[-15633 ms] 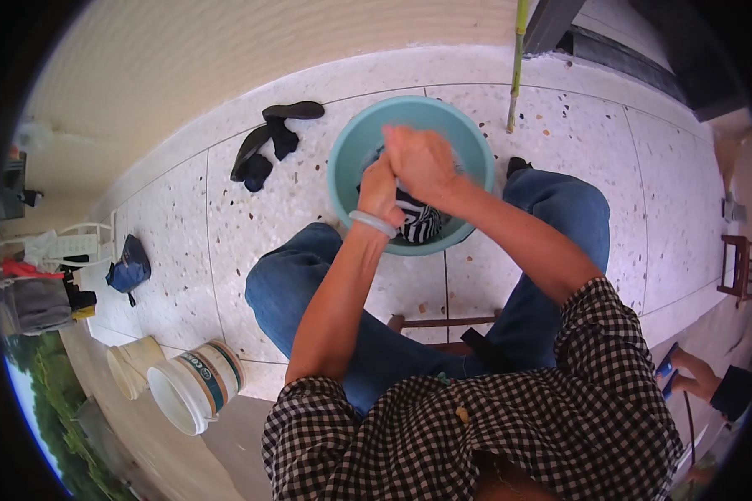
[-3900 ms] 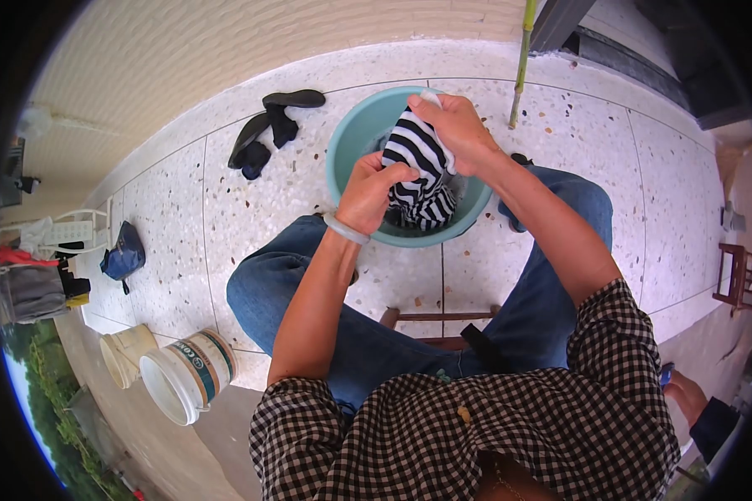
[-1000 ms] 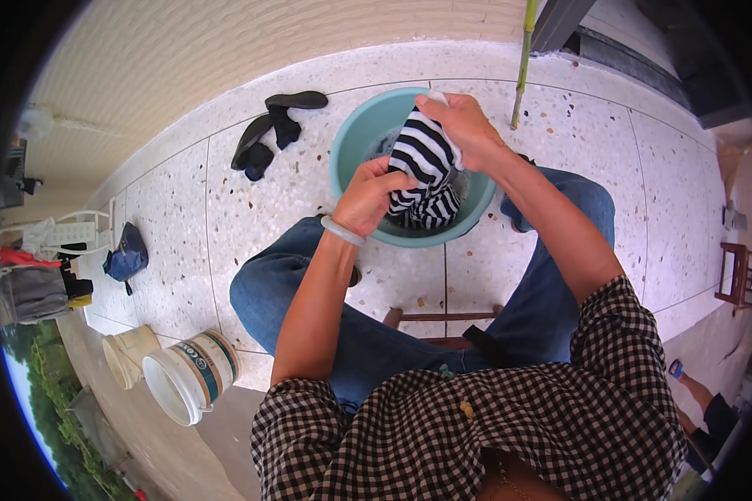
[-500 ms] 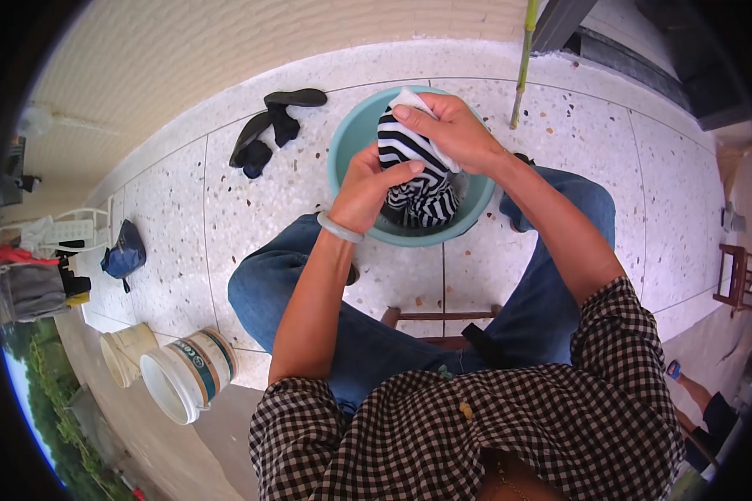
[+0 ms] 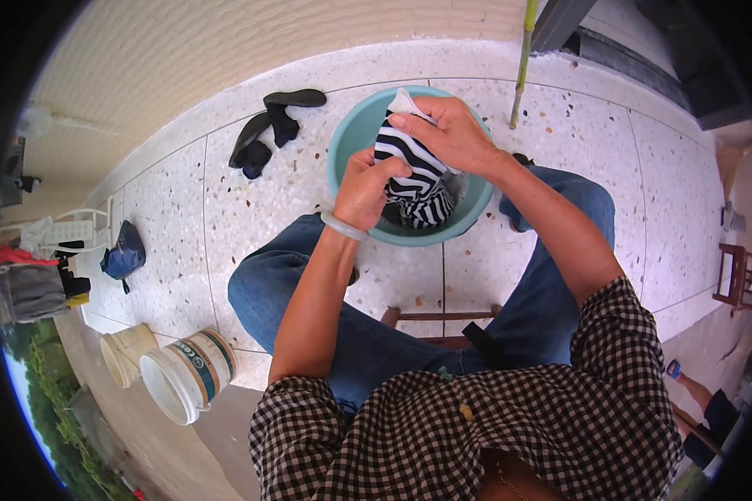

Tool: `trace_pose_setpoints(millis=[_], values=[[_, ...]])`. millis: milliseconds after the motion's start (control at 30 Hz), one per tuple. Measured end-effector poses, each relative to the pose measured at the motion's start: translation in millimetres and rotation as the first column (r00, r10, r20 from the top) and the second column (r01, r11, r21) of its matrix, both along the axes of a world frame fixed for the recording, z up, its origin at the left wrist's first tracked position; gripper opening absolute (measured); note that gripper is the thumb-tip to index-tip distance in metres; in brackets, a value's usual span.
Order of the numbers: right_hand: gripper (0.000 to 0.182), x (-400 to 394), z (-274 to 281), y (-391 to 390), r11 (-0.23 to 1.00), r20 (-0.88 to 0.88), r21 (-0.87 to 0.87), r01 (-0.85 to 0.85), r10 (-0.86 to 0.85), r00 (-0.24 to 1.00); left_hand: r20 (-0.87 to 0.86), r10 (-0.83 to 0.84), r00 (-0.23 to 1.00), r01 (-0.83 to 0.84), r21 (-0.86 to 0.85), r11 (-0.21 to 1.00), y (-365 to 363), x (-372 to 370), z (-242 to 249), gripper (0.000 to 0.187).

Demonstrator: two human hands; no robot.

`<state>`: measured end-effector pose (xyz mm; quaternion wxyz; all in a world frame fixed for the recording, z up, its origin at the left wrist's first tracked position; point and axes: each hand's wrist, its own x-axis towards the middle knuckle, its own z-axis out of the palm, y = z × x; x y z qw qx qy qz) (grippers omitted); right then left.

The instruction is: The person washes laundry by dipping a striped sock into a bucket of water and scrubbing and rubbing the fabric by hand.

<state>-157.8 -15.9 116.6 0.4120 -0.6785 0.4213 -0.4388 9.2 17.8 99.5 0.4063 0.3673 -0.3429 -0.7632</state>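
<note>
A black-and-white striped cloth garment (image 5: 414, 159) with a white edge is held up over a light teal basin (image 5: 339, 167), its lower part bunched down inside. My left hand (image 5: 366, 188), with a pale bangle at the wrist, is closed on the garment's left side, thumb on top. My right hand (image 5: 453, 134) grips the upper right part near the white edge, thumb pressed on the cloth. Fingers beneath the fabric are hidden. The basin stands on the speckled floor between my knees; what lies at its bottom is mostly covered by the garment.
Black shoes (image 5: 251, 138) with dark socks lie left of the basin. A green bamboo pole (image 5: 522, 71) stands at the upper right. Two white buckets (image 5: 171, 388) and a blue bag (image 5: 125, 250) are at the left. Another person's leg (image 5: 698, 391) shows at the lower right.
My right hand has shifted slightly down and left on the garment, covering part of the white edge. My left hand has moved slightly, and the striped folds have changed shape.
</note>
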Motion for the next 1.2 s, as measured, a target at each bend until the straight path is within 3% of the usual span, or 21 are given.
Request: trace_pose_setpoints(millis=[267,467,667,867,1067,1200], values=[[0.041,5,-11,-4,0.999,0.009,-0.043,0.03,-0.03,1.0,-0.003,0.032,0.999,-0.031,0.069,0.997,5,-3,11,0.017],[0.045,3,-18,-6,0.997,-0.021,-0.028,0.077,-0.078,0.997,-0.003,-0.002,1.0,0.002,-0.013,1.0,2,1,-4,0.015],[0.048,6,-20,-6,0.997,-0.028,-0.045,0.06,-0.062,0.998,0.012,0.029,0.999,-0.03,0.1,0.995,7,-4,10,0.015],[0.05,6,-22,-6,0.997,-0.021,-0.008,0.077,-0.077,0.997,-0.004,-0.03,1.0,0.03,0.0,1.0,3,2,-2,0.017],[0.051,7,-26,-7,0.997,-0.007,-0.01,0.078,-0.078,0.997,-0.029,0.045,0.999,-0.041,0.121,0.992,6,-4,10,0.017],[0.049,7,-23,-5,0.996,-0.016,0.008,0.092,-0.092,0.996,-0.015,0.005,1.0,-0.005,0.042,0.999,3,-1,3,0.017]])
